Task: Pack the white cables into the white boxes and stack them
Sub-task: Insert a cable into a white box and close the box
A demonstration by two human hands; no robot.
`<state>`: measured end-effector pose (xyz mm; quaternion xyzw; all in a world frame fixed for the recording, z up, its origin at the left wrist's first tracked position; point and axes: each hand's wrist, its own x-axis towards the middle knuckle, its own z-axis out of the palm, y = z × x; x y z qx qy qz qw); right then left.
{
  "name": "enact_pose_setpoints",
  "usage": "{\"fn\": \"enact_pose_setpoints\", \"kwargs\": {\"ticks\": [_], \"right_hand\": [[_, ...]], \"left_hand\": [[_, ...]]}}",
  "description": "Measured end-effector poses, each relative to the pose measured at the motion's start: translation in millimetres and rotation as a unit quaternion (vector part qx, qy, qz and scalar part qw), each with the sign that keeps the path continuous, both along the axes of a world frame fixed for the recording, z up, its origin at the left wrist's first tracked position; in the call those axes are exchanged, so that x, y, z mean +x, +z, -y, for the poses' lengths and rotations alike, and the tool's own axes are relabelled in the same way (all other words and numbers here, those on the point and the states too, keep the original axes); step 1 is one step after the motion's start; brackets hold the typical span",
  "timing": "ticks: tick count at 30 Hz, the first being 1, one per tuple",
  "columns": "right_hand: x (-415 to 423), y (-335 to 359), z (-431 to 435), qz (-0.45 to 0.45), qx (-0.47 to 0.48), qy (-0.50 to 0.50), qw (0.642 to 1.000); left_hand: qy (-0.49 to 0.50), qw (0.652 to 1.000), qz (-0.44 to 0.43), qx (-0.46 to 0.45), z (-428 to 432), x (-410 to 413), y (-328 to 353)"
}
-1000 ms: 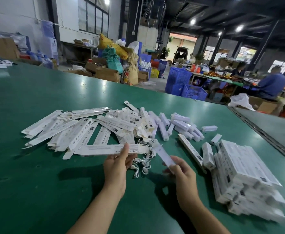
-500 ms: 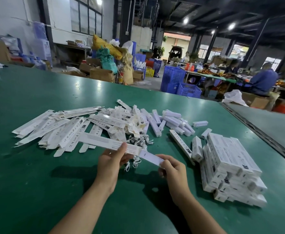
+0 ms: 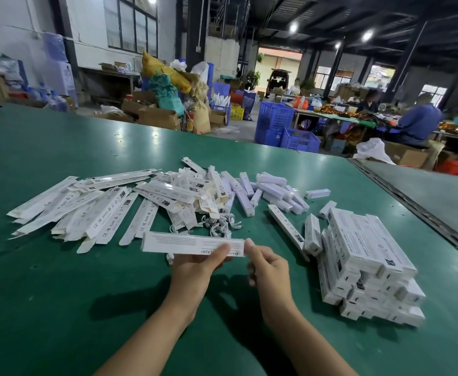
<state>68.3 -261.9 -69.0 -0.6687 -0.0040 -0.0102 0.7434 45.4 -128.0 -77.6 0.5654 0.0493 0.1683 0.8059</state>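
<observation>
I hold a long white box (image 3: 184, 243) level above the green table (image 3: 59, 308). My left hand (image 3: 195, 264) grips it from below near its right end, thumb on its front face. My right hand (image 3: 267, 263) has its fingers curled and its fingertip presses on the box's right end. Behind the box lies a small heap of white cables (image 3: 222, 223). A stack of packed white boxes (image 3: 366, 261) stands to the right. Flat unfolded boxes (image 3: 92, 210) are spread to the left, and small white inner pieces (image 3: 274, 189) lie behind.
Loose packed boxes (image 3: 287, 225) lie between the cables and the stack. A dark seam (image 3: 417, 210) marks the table's right edge, with another table beyond. Blue crates (image 3: 287, 128), cartons and seated people fill the background.
The white insert in my right hand has gone into the box's right end. The box has turned level, and my right hand has closed in to its end.
</observation>
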Motion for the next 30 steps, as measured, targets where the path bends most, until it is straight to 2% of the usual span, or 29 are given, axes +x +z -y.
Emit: {"fn": "enact_pose_setpoints", "kwargs": {"ticks": [3,6,7,8,9,10,12,13,14,15,16,21,23,26,30], "right_hand": [[-6,7,-2,-0.011,-0.003,0.107,0.994],[-6,3,-2,0.041,-0.025,0.100,0.994],[-5,-1,-3,0.083,-0.077,0.070,0.991],[-3,-5,-4,0.145,-0.168,0.037,0.974],[-1,-10,-6,0.205,-0.271,0.035,0.940],[-1,-14,-9,0.241,-0.369,0.074,0.895],[1,-21,-17,0.254,-0.523,0.178,0.794],[2,-23,-19,0.257,-0.575,0.197,0.751],[2,-23,-20,0.266,-0.598,0.202,0.729],[2,-23,-19,0.279,-0.596,0.195,0.727],[3,-21,-18,0.293,-0.575,0.187,0.741],[6,-16,-6,0.273,-0.460,0.112,0.837],[6,-16,-3,0.262,-0.435,0.083,0.858],[5,-14,2,0.277,-0.396,0.061,0.874],[4,-12,8,0.274,-0.428,0.110,0.854]], "left_hand": [[0.002,1.000,-0.008,-0.019,-2,-1,2],[0.035,0.999,-0.020,-0.033,-6,-1,7],[0.049,0.998,-0.023,-0.045,-7,1,8],[0.065,0.996,-0.025,-0.062,-9,3,9],[0.081,0.993,-0.027,-0.078,-11,4,10],[0.094,0.991,-0.030,-0.090,-12,5,10],[0.111,0.988,-0.037,-0.104,-16,5,11],[0.119,0.986,-0.041,-0.109,-17,4,11],[0.129,0.984,-0.044,-0.112,-19,4,11],[0.138,0.983,-0.045,-0.114,-20,5,11],[0.148,0.981,-0.046,-0.114,-23,5,11],[0.167,0.976,-0.049,-0.133,-33,6,11],[0.167,0.976,-0.050,-0.132,-34,6,10],[0.166,0.976,-0.054,-0.130,-35,6,10],[0.165,0.978,-0.054,-0.118,-34,5,9]]}}
